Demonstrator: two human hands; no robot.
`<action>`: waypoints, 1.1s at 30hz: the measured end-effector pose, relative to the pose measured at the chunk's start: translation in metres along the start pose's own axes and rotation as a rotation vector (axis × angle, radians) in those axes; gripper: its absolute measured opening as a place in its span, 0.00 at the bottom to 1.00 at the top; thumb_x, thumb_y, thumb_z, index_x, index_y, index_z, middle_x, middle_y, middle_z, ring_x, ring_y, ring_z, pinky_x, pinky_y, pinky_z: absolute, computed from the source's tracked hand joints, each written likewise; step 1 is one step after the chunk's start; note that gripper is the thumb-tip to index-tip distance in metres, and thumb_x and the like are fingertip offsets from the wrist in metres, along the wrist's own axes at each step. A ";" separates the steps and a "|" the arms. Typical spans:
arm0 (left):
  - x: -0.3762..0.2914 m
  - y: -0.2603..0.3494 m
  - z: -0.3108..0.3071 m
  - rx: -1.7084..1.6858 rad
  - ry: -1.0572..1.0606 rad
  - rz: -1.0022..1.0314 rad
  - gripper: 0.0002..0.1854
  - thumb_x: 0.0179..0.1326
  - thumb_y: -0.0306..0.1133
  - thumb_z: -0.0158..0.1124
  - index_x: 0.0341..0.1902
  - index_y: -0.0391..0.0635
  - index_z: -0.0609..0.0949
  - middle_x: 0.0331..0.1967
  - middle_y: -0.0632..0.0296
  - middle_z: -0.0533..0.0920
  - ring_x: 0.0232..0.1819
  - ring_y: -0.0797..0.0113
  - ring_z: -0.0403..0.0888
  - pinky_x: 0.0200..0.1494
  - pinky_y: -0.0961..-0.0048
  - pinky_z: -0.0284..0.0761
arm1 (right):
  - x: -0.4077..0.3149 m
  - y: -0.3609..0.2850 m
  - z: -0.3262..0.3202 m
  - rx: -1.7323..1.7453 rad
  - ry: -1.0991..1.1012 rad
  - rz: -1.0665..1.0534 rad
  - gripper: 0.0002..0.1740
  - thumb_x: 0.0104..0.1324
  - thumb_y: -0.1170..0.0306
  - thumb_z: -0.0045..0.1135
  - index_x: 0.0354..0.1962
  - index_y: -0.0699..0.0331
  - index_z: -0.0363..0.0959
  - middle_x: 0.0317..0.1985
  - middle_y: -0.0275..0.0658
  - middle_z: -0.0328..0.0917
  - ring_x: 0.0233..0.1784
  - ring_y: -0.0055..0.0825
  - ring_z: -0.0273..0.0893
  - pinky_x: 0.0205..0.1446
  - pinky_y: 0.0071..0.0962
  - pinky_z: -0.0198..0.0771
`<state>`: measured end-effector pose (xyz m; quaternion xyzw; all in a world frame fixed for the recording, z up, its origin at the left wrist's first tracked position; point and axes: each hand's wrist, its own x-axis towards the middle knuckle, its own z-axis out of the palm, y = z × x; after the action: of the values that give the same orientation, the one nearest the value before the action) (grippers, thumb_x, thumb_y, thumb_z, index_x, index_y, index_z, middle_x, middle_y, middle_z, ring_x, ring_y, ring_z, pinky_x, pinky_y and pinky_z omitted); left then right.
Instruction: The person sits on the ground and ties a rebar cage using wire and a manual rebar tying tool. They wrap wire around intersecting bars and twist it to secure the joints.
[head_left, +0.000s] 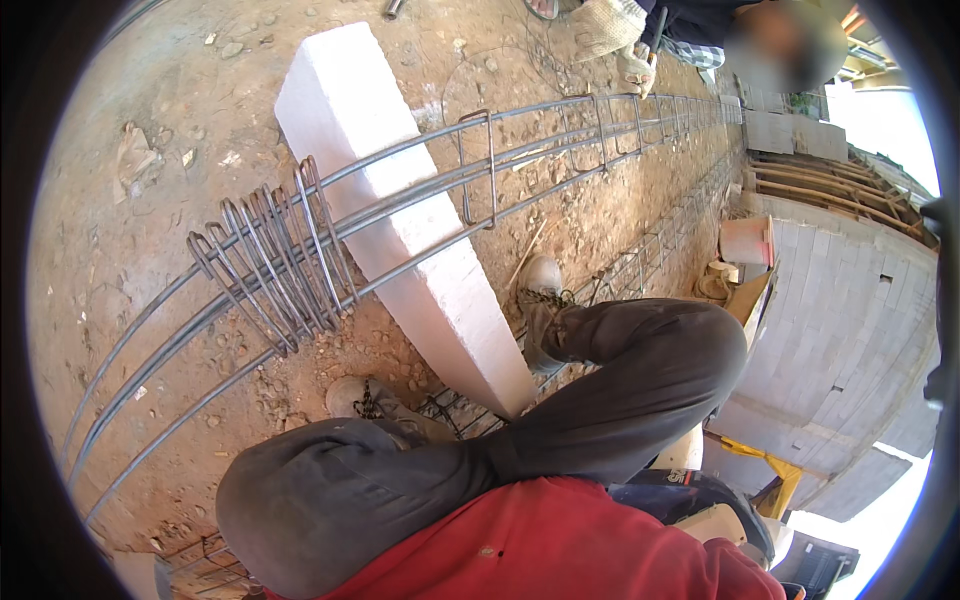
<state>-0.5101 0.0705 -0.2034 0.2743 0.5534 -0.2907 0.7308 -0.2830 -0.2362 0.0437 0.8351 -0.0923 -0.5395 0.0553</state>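
Observation:
Neither of my hands is in view. Before my bent legs stands a long pale masonry block (457, 292), set on edge. Several long steel rebars (405, 199) cross over its top and run off to the far right. Left of the block, several wire stirrups (259, 255) hang bunched close together around the bars. Beyond it, a single rectangular stirrup (492, 169) encloses the bars, with more spaced along them farther away. At the far end of my view, a co-worker's gloved hand (636, 71) holds a dark-handled tool (659, 31) beside the bars.
My boots (541, 277) flank the block on stony dirt. Another rebar cage (660, 247) lies along the ground near my legs. A pinkish bucket (746, 240) stands by a grey block wall (832, 300). A short metal tube (393, 9) lies at the top edge.

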 end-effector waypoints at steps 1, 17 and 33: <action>0.000 -0.001 0.001 -0.003 0.001 0.000 0.14 0.68 0.41 0.57 0.32 0.43 0.77 0.25 0.60 0.77 0.24 0.71 0.71 0.29 0.72 0.66 | 0.004 -0.003 -0.002 -0.004 0.010 -0.006 0.41 0.55 0.58 0.71 0.63 0.63 0.64 0.56 0.53 0.74 0.59 0.41 0.74 0.64 0.40 0.68; -0.002 -0.011 0.004 -0.038 0.012 0.008 0.14 0.68 0.40 0.57 0.34 0.42 0.78 0.26 0.60 0.77 0.25 0.71 0.72 0.30 0.72 0.67 | 0.024 -0.020 -0.009 -0.034 0.023 -0.011 0.45 0.54 0.55 0.72 0.65 0.62 0.62 0.59 0.54 0.70 0.62 0.43 0.70 0.65 0.41 0.66; -0.004 -0.012 0.001 -0.027 0.024 0.032 0.13 0.68 0.39 0.57 0.36 0.40 0.79 0.27 0.59 0.78 0.26 0.71 0.73 0.32 0.73 0.68 | 0.013 -0.001 0.004 0.009 0.036 0.010 0.49 0.52 0.53 0.73 0.66 0.60 0.60 0.62 0.55 0.66 0.65 0.46 0.66 0.67 0.42 0.64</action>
<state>-0.5189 0.0620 -0.2000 0.2766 0.5617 -0.2683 0.7321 -0.2818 -0.2382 0.0306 0.8443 -0.0979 -0.5239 0.0559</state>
